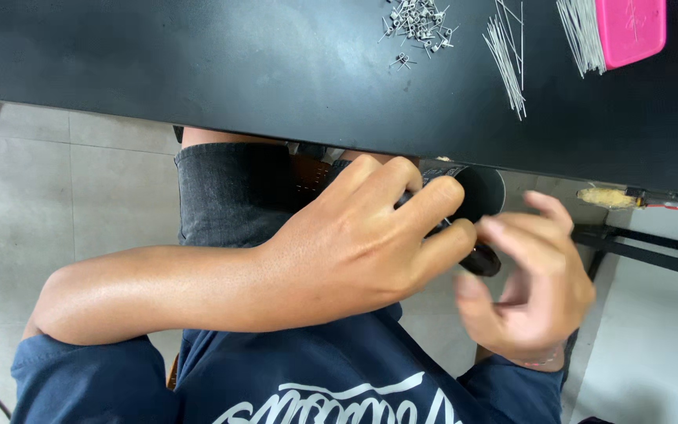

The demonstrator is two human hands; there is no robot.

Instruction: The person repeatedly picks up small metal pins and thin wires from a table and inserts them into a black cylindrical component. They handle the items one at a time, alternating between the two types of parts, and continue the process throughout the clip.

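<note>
Black tool (476, 228) in left hand (355, 251) closed grip; right hand (531, 290) loosely open.

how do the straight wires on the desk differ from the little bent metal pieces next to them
The straight wires are long, thin and fanned roughly parallel; the bent metal pieces are short, twisted and heaped in a tangled pile. The wires lie nearer the pink tray. Both are silvery metal on the black desk.

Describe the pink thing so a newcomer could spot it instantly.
Start at the black table and go to its far right corner. The pink tray lies there, partly covering a bundle of thin wires. It is the only brightly coloured thing on the table.
</note>
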